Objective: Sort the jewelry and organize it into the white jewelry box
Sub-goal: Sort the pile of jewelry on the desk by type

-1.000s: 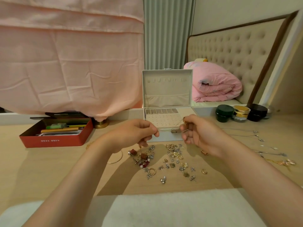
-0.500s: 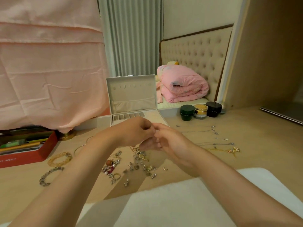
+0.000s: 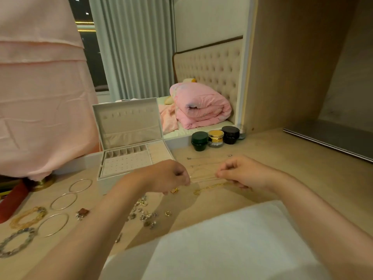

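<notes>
Pale wood forms the tabletop [image 3: 282, 170] in the head view, and a good deal is spread over it. At the back left stands the white jewelry box [image 3: 129, 126], its lid upright and its row of small compartments and dotted earring panel open to view. To its right three jars stand in a row: a green jar [image 3: 199, 139], a gold jar [image 3: 216, 137] and a black jar [image 3: 230, 134]. Along the left lie three thin bangles [image 3: 63, 201], an amber beaded bracelet [image 3: 28, 217] and a grey beaded bracelet [image 3: 17, 242]. A red box [image 3: 12, 201] sits at the edge under a hanging pink cloth [image 3: 40, 98]. A scatter of small earrings and rings [image 3: 145, 213] lies in front of the box, partly hidden by the left forearm. A white cushion [image 3: 222, 239] fills the near foreground. Beyond the tabletop is a bed with a rolled pink quilt [image 3: 201, 106].

A fine chain [image 3: 203, 177] runs between the two hands, just right of the box's front corner. It passes above several other thin chains and a gold necklace [image 3: 210, 186] lying on the wood. The left hand [image 3: 163, 175] and right hand [image 3: 242, 172] hover near each other without touching. On each, the fingers [image 3: 182, 175] are curled in, thumb and forefinger pinching an end of the chain. The strand is so thin that its exact course is hard to make out.
</notes>
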Demonstrator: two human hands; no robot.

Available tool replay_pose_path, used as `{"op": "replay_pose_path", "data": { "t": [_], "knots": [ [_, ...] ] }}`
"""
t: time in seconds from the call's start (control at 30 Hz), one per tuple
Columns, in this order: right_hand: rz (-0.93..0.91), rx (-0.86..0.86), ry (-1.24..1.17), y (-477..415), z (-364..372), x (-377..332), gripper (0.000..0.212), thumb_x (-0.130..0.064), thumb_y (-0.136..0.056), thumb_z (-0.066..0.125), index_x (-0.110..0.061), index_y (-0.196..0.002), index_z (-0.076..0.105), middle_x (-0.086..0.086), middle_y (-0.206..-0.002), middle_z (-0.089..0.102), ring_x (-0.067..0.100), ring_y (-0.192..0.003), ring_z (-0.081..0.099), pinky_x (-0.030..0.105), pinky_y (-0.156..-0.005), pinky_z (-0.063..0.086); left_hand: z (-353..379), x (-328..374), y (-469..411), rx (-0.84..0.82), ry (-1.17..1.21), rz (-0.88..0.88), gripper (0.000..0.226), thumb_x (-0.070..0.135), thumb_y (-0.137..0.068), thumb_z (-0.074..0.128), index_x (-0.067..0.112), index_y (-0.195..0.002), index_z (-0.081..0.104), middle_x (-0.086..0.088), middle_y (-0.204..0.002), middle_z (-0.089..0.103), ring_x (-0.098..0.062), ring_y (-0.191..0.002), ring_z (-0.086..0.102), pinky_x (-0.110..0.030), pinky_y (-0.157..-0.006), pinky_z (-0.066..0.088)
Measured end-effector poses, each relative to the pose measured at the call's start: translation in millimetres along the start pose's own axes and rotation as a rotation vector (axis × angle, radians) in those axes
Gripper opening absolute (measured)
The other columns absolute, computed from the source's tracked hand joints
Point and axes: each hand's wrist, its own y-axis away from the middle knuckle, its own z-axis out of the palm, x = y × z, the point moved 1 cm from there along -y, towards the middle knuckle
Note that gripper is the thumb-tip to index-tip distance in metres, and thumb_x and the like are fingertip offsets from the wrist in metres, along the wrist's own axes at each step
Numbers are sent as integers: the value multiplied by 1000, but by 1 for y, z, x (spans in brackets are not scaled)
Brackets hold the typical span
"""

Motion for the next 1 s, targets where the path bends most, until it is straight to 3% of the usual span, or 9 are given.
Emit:
{"op": "replay_pose_path", "data": {
  "t": [0.13,0.2,0.37,0.53,0.67,0.8,1.0],
  "knots": [
    [60,35,106,7,-15,37,9,-23,-95,69,-16,-96,75,-11,-58,59,0,-44,49,16,-46,40,30,14,-16,-80,3,5,25,23,-101,46,31,-88,66,10,-81,57,-10,-71,56,-25,-65,50],
    [82,34,176,10,-20,53,6,-21,-93,71,-19,-91,77,-14,-58,63,2,-52,54,17,-51,43,42,18,-23,-97,-54,4,25,24,-100,47,34,-85,65,15,-87,59,-11,-83,57,-25,-73,47],
    [87,69,341,12,-28,71,11,-17,-83,79,-28,-83,79,-14,-84,74,-2,-73,64,15,-71,50,64,23,-30,-46,-198,31,10,33,-97,56,33,-96,66,18,-94,58,-10,-95,55,-27,-84,44],
    [74,89,482,13,-36,70,19,-14,-81,79,-32,-88,79,-15,-97,74,-2,-83,63,11,-69,45,68,20,-28,52,-270,36,14,24,-90,61,38,-92,65,18,-94,60,-9,-92,57,-26,-82,50],
    [68,118,512,14,-41,68,22,-12,-81,79,-33,-90,80,-20,-89,70,0,-84,62,10,-68,42,68,15,-25,73,-285,50,18,20,-89,64,36,-96,67,17,-100,61,-6,-92,56,-26,-86,52],
    [91,69,561,15,-35,64,20,-14,-85,77,-34,-89,79,-19,-91,69,0,-84,60,11,-69,41,68,12,-21,76,-239,73,16,21,-91,64,34,-98,71,15,-103,60,-6,-93,56,-20,-81,46],
    [3,136,477,16,-16,18,17,-15,-90,73,-30,-96,78,-17,-91,63,-1,-81,57,11,-64,40,49,-1,-4,154,-158,96,19,22,-93,60,35,-105,68,20,-100,60,-1,-90,56,-18,-81,46]
  ]
}}
